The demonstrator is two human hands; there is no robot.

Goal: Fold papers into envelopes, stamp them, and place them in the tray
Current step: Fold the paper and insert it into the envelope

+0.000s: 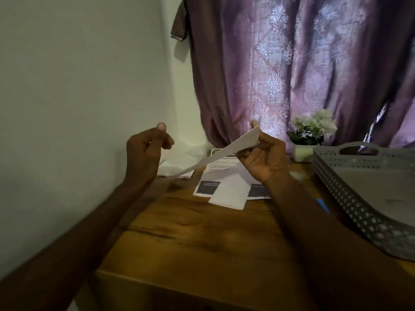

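At the centre of the frame the right hand (261, 160) pinches the upper end of a folded paper (233, 148), thumb on top and fingers curled beneath. The sheet runs edge-on from that grip down toward the left hand (146, 151). That hand's fingers are curled with the thumb up; the lower end of the paper passes behind it, and I cannot tell whether it holds the sheet or is bunched on nothing. Held up off the bench (190, 239), the paper is probably being checked or readied for its next fold, with one end fixed so the crease stays put.

Below the hands, mid-frame, a printed sheet (206, 187) lies flat on the bench with a small folded white piece (229, 196) on top of it, likely waiting for a stamp. More white paper (177, 162) lies behind the left hand by the wall.

At the right edge sits the grey perforated tray (359, 209); the part of its floor that shows holds nothing. Just beyond it, a small pot (302, 152) of white flowers stands before the purple curtain (292, 63).
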